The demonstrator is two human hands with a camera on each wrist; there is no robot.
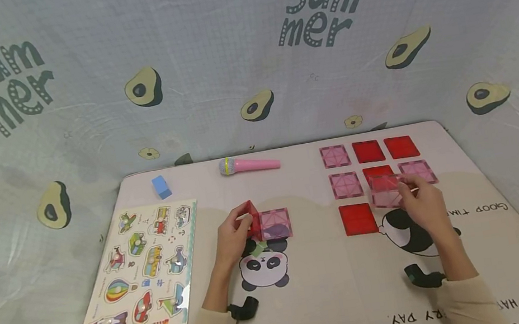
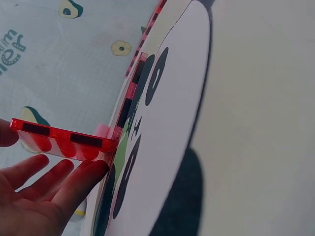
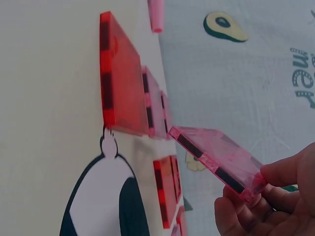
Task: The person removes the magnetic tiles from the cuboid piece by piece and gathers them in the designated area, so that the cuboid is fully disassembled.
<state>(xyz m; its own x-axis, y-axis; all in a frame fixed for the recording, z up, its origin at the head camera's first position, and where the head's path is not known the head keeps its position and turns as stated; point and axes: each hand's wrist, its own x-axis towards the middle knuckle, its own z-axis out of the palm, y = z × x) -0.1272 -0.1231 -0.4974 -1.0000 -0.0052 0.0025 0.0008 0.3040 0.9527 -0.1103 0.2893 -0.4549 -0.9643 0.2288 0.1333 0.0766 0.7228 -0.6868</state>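
Note:
My left hand (image 1: 230,237) holds a red magnetic tile (image 1: 254,218) upright between thumb and fingers. Its lower edge stands along the left edge of a pink magnetic tile (image 1: 276,222) lying flat on the table. In the left wrist view the upright red tile (image 2: 64,139) meets the flat one at about a right angle. To the right, my right hand (image 1: 424,206) pinches another pink magnetic tile (image 3: 224,160) by one edge, tilted and off the table. Seen from the head, that tile partly covers a red tile (image 1: 376,172) behind it.
Loose red and pink tiles lie in rows at the right, among them a red tile (image 1: 358,219) nearest me. A pink toy microphone (image 1: 252,164) and a blue block (image 1: 161,187) lie at the back. A picture puzzle board (image 1: 141,271) covers the left side.

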